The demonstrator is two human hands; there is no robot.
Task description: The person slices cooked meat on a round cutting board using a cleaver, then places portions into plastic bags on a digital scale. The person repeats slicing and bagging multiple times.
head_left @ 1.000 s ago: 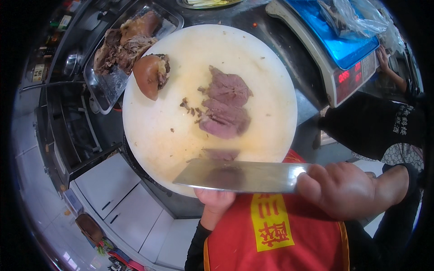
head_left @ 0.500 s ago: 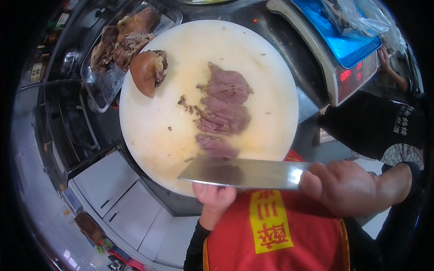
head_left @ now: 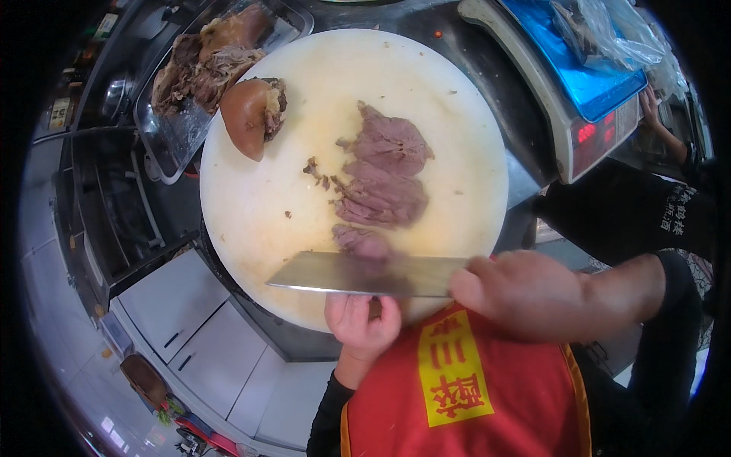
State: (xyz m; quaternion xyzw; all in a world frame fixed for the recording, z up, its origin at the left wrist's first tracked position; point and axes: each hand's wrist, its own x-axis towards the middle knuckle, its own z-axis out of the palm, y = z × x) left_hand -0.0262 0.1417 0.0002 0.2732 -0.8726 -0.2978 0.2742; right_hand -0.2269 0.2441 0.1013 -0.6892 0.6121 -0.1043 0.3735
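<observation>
My right hand is wrapped round the handle of a wide cleaver, its blade lying crosswise over the near part of a round white cutting board. Just on the near side of the blade, my left hand curls its fingers on a dark piece of cooked meat, mostly hidden by hand and blade. Beyond the blade sits a small meat slice, partly covered. Farther off lie overlapping slices of pinkish-brown meat in a row, with crumbs beside them.
A brown-skinned meat chunk rests at the board's far left. Behind it, a metal tray holds more cooked meat. At right stands a scale with a blue tray and plastic bag. Another person in a black apron is beyond.
The cleaver and my right hand have moved left and slightly away from me. My left hand shows more of its fingers and the meat piece between them.
</observation>
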